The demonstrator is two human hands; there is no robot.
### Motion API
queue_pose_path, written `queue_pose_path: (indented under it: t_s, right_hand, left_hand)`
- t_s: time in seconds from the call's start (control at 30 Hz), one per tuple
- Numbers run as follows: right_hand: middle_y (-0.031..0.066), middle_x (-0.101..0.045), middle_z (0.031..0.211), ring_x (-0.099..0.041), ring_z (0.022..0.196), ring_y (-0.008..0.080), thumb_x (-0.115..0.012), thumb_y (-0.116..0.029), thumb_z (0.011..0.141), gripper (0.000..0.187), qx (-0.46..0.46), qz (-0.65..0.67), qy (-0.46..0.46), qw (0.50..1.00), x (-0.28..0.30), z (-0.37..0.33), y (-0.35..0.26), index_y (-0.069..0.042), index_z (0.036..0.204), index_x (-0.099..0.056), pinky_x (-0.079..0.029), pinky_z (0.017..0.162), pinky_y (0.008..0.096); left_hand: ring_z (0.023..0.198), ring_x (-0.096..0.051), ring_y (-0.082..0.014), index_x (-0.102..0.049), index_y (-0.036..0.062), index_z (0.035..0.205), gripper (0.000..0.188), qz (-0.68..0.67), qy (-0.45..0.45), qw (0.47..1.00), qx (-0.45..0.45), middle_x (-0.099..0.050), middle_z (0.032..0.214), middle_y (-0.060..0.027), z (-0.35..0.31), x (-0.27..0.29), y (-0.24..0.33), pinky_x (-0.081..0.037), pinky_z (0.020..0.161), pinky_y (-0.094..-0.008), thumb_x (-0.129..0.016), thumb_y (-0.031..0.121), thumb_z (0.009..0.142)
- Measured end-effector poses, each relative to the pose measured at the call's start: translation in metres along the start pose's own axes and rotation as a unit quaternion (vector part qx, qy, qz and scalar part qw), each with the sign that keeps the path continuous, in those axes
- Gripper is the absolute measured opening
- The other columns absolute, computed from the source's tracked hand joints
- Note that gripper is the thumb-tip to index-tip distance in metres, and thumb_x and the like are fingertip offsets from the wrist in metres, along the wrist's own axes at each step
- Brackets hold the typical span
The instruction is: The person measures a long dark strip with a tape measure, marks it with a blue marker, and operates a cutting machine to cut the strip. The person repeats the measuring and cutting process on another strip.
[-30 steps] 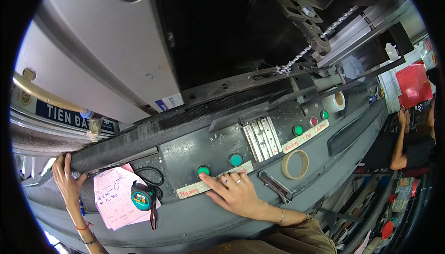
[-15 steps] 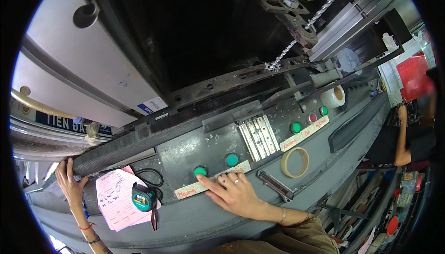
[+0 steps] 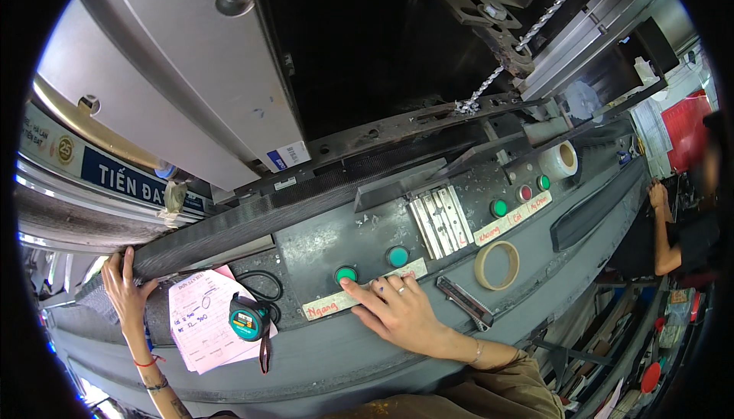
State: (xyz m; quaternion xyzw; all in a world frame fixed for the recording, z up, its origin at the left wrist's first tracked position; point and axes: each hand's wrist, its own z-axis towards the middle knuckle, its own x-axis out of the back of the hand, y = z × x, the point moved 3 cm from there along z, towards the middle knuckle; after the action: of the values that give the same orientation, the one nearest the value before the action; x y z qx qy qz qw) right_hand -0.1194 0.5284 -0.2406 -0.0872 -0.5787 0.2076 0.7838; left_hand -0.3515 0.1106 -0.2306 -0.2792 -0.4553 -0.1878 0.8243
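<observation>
My right hand (image 3: pixel 405 316) holds nothing and reaches over a dark control panel (image 3: pixel 317 254). Its index fingertip touches a green push button (image 3: pixel 345 274); the other fingers are loosely bent, with a ring on one. At the far left, my left hand (image 3: pixel 125 289) has its fingers stretched up and thumb apart. It rests against the end of a long black ribbed strip (image 3: pixel 222 228); what lies under the palm is hidden. Between my hands are pink and white written sheets (image 3: pixel 202 323), with a teal and black tape measure (image 3: pixel 248 318) on their right edge.
A second green button (image 3: pixel 397 257) sits beside the first. Rightward lie a grooved metal block (image 3: pixel 442 224), a utility knife (image 3: pixel 465 303), a tape roll (image 3: pixel 497 265), more buttons (image 3: pixel 498 208) and a white roll (image 3: pixel 560 160). Grey machine panels (image 3: pixel 191 60) stand behind. Another person's arm (image 3: pixel 664 228) shows far right.
The whole view has shifted, so most things sit slightly farther right in the picture. My right index finger stays at the same green button, and my left hand stays by the strip's end.
</observation>
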Motion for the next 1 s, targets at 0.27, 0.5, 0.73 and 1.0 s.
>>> queue_pose_path:
  t_s: [0.27,0.5,0.73,1.0]
  right_hand:
    - [0.0027,-0.057,0.079,-0.053,0.069,0.0167,-0.068,-0.026,0.083,0.034,-0.020,0.052,0.011,0.998,0.007,0.012,0.003,-0.009,0.112,-0.062,-0.039,0.061,0.0298]
    - [0.0035,-0.057,0.056,-0.055,0.048,0.0183,-0.065,-0.015,0.083,0.008,-0.064,0.057,0.038,0.996,0.009,0.028,-0.002,-0.009,0.084,-0.060,-0.039,0.050,0.0298]
    - [0.0017,-0.060,0.058,-0.053,0.045,0.0176,-0.063,-0.013,0.085,0.011,-0.073,0.046,0.054,0.995,-0.003,0.027,-0.007,-0.008,0.080,-0.055,-0.033,0.052,0.0309]
    - [0.0089,-0.058,0.079,-0.055,0.070,0.0219,-0.060,-0.017,0.089,0.043,-0.224,0.113,0.040,0.967,0.017,-0.006,-0.002,0.000,0.127,-0.049,-0.039,0.072,0.0343]
  left_hand:
    - [0.102,-0.049,-0.0373,-0.044,0.0153,0.136,0.105,-0.009,-0.011,1.000,0.000,-0.049,0.116,-0.0163,-0.001,-0.001,-0.003,-0.043,0.087,-0.0487,-0.084,0.017,0.039]
    - [0.104,-0.049,-0.0371,-0.044,0.0157,0.137,0.105,-0.014,-0.021,1.000,0.012,-0.049,0.118,-0.0159,-0.003,-0.001,-0.002,-0.042,0.089,-0.0480,-0.084,0.014,0.040]
    - [0.106,-0.048,-0.0361,-0.045,0.0166,0.137,0.105,-0.004,-0.012,1.000,0.008,-0.048,0.116,-0.0140,0.006,0.002,0.006,-0.042,0.091,-0.0478,-0.085,0.015,0.040]
    - [0.104,-0.049,-0.0339,-0.045,0.0136,0.136,0.093,0.003,0.052,0.998,-0.047,-0.049,0.117,-0.0128,0.016,0.008,0.015,-0.043,0.089,-0.0464,-0.080,0.041,0.054]
